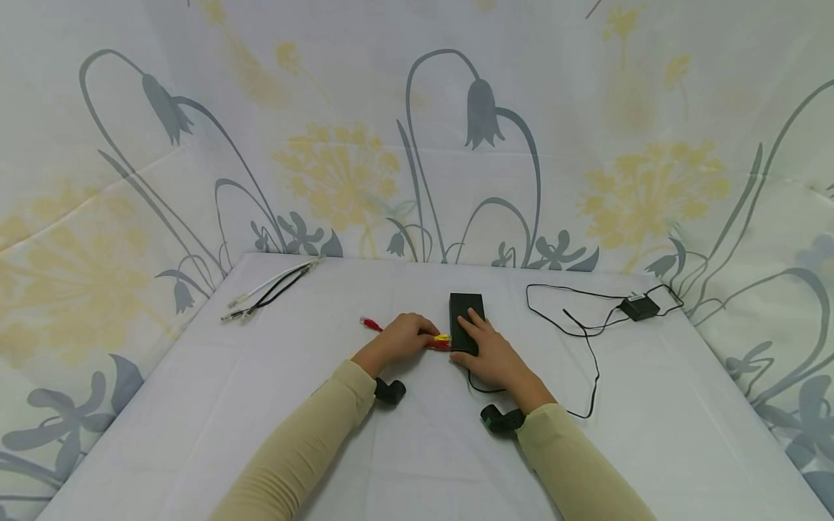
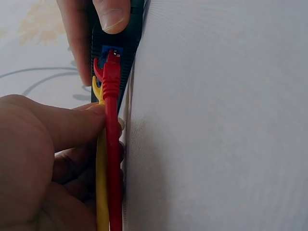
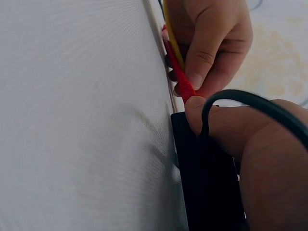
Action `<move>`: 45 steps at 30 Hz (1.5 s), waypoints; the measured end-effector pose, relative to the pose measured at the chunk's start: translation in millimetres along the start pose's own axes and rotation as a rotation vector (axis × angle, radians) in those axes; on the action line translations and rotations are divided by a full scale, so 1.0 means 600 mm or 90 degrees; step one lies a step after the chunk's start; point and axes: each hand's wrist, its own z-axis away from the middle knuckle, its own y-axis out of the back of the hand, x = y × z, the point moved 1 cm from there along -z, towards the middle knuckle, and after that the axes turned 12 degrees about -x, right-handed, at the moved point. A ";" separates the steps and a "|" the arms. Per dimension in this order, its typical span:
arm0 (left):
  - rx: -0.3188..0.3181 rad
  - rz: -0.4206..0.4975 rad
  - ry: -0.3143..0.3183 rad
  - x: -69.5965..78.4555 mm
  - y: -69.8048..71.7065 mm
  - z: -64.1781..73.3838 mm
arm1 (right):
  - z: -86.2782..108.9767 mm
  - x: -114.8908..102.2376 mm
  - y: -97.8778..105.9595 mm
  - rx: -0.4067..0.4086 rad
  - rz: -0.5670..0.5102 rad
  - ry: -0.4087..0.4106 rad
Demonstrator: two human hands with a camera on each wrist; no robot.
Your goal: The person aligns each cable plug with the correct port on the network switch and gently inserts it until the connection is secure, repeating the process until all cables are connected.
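A black network switch (image 1: 465,305) lies on the white-covered table, its row of ports facing left. My right hand (image 1: 493,356) grips it, with fingers over the top and the thumb at the near port edge. A red network cable (image 2: 113,144) has its plug at a blue port in the left wrist view. My left hand (image 1: 402,337) pinches a yellow network cable (image 2: 102,183) just behind its plug, alongside the red one. The yellow plug's tip is hidden behind the red plug. Another red plug (image 1: 371,324) pokes out left of my left hand.
A black power adapter (image 1: 640,307) with a looping thin cord (image 1: 597,376) lies to the right. Black and white cables (image 1: 274,289) lie together at the back left. One dark cord arches past my right thumb in the right wrist view. Floral cloth (image 1: 417,181) hangs behind the table.
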 end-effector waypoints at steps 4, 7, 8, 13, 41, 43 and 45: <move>0.003 0.006 -0.003 0.000 0.000 0.000 | 0.000 -0.001 0.000 -0.002 -0.003 0.004; 0.005 0.009 -0.008 0.002 0.000 0.000 | 0.000 -0.001 0.000 -0.005 0.004 0.004; 0.005 0.010 -0.009 0.003 0.000 0.000 | 0.000 -0.001 0.000 -0.006 0.005 0.003; 0.005 0.014 -0.006 0.006 0.000 0.001 | 0.001 -0.003 0.001 -0.012 0.011 0.001; 0.015 -0.001 0.003 0.009 0.000 -0.002 | 0.001 -0.008 -0.001 -0.001 -0.008 0.008; 0.015 -0.002 0.004 0.008 -0.001 -0.002 | 0.002 -0.007 -0.001 0.000 -0.008 0.007; 0.014 0.001 0.004 0.008 -0.001 -0.002 | 0.001 -0.006 -0.001 0.000 -0.010 0.008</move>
